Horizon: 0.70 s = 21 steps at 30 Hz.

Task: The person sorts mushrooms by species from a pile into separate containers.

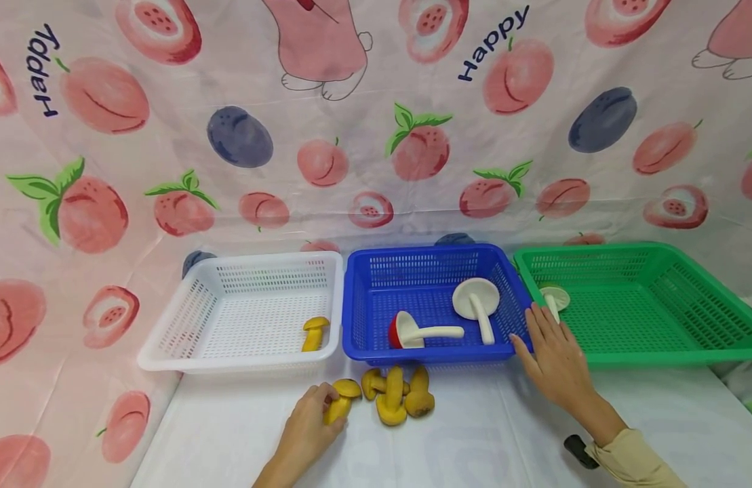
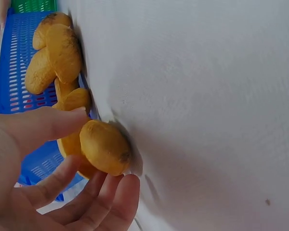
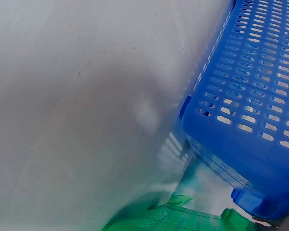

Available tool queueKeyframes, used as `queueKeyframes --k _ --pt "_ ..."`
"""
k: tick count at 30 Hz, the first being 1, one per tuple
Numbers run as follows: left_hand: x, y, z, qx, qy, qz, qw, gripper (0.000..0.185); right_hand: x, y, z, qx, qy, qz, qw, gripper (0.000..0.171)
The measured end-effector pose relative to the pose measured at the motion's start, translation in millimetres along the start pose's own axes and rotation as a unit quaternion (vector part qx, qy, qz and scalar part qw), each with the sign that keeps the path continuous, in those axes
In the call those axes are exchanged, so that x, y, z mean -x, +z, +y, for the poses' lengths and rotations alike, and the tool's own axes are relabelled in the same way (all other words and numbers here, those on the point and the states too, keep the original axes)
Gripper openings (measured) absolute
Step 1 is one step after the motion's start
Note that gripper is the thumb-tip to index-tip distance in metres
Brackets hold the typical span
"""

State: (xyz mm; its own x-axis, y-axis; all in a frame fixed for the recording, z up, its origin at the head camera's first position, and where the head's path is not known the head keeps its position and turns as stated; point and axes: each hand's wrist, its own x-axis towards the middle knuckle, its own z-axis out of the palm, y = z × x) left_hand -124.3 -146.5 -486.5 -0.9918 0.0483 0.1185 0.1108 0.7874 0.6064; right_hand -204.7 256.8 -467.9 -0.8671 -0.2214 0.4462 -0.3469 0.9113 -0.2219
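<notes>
My left hand (image 1: 308,423), nearest me on the white table (image 1: 473,434), curls round a yellow mushroom (image 2: 105,147): thumb over its cap, fingers (image 2: 113,202) cupped beneath, so it seems about to lift. Three more yellow mushrooms (image 1: 397,393) lie heaped just beside it, in front of the blue basket (image 1: 424,354). One yellow mushroom (image 1: 314,333) already lies in the white basket (image 1: 168,352), probably sorted by colour. My right hand (image 1: 555,356) rests flat, fingers straight, at the green basket (image 1: 656,356) edge, by a small white mushroom (image 1: 554,298) inside; holding nothing.
</notes>
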Motion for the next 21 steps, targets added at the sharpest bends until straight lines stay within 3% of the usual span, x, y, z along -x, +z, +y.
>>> queueKeyframes --k 9,21 --pt "-4.8 1.6 -4.5 -0.001 0.023 0.020 0.9995 0.036 -1 0 0 0.003 0.002 0.001 1.000 0.062" --pt "-6.0 -14.9 -0.8 0.020 0.039 0.041 0.9982 0.032 0 0 1 0.003 0.001 -0.001 1.000 0.062"
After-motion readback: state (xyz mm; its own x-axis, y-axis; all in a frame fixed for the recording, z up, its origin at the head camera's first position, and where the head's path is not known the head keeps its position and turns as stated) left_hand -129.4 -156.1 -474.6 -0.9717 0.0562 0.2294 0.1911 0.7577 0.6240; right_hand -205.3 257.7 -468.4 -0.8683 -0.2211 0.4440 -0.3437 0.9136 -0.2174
